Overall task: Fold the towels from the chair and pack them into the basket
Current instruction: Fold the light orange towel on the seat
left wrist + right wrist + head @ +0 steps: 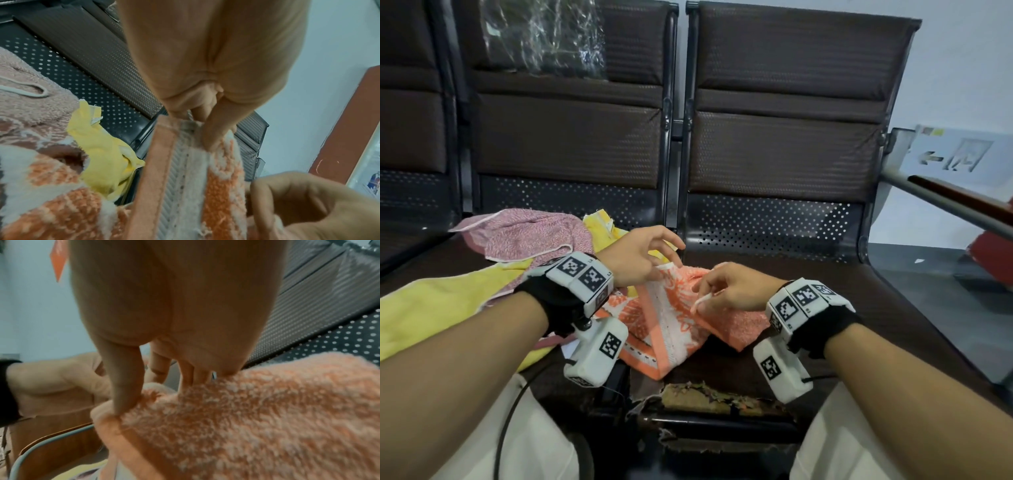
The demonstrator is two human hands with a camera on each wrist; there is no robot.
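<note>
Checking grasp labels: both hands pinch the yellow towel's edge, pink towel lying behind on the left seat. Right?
Not quite. Both hands, left hand and right hand, pinch the orange towel, not the yellow towel, which lies loose on the seat. The head view shows it. The pink towel does lie behind on the left.

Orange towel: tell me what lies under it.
The orange towel rests on the dark chair seat, overlapping a yellow towel at its left edge. Anything beneath its middle is covered.
</note>
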